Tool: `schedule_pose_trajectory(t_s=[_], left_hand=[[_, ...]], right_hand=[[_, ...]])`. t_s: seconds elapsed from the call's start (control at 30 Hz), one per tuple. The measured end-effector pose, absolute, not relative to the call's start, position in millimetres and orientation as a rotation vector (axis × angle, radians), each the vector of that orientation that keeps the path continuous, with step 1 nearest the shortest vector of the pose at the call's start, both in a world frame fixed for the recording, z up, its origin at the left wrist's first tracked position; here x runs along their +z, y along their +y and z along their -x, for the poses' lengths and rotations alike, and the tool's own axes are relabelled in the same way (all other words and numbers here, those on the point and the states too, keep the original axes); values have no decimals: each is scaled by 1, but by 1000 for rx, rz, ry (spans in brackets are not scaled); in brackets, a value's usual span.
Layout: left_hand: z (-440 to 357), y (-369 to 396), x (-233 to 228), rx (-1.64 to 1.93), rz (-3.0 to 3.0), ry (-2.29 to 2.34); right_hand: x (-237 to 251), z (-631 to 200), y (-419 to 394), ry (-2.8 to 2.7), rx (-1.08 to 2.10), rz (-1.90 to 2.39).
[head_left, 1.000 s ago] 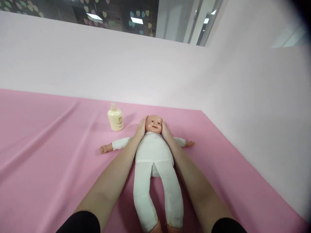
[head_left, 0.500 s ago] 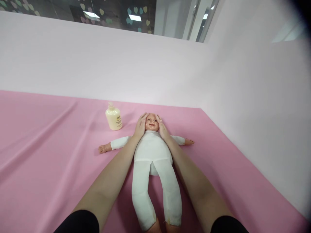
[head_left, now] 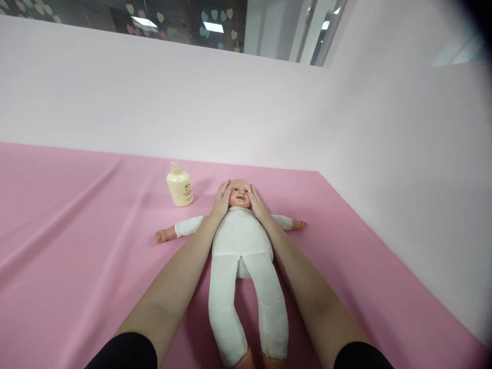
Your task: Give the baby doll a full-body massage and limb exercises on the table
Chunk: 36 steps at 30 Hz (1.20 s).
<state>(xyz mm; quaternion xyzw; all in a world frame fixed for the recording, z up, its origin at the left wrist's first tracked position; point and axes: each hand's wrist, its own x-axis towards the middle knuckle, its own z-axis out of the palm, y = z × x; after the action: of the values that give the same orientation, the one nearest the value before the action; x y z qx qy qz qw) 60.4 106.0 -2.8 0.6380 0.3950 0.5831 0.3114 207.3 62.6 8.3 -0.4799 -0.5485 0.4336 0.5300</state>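
Observation:
A baby doll [head_left: 242,233] with a white cloth body lies on its back, arms spread out and feet toward me. My left hand [head_left: 222,199] rests along the left side of the doll's head [head_left: 240,185], its fingers stretched out and pointing away from me. Against the right side of the head lies my right hand [head_left: 257,202], also with straight fingers, the tips at the temple and cheek. Neither hand wraps around anything. The doll's ears are hidden under my palms.
Left of the doll's head stands a cream-coloured pump bottle [head_left: 180,187]. A pink sheet [head_left: 96,246] with a few creases covers the surface. White walls [head_left: 172,102] rise at the back and right, and a window [head_left: 184,25] with heart stickers is above.
My fingertips have slid from the doll's forehead outward and slightly down the sides of its face, leaving more of the forehead showing. The doll and bottle stay in place.

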Motion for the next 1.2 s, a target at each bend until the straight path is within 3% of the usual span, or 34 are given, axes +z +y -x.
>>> schedule_pose_trajectory(t_s=[0.17, 1.2], left_hand=[[-54, 93, 7, 1535, -1999, 937], [-56, 90, 11, 1550, -1885, 893]], right_hand=[[18, -210, 48, -1374, 992, 1309], [10, -211, 58, -1345, 959, 1267]])
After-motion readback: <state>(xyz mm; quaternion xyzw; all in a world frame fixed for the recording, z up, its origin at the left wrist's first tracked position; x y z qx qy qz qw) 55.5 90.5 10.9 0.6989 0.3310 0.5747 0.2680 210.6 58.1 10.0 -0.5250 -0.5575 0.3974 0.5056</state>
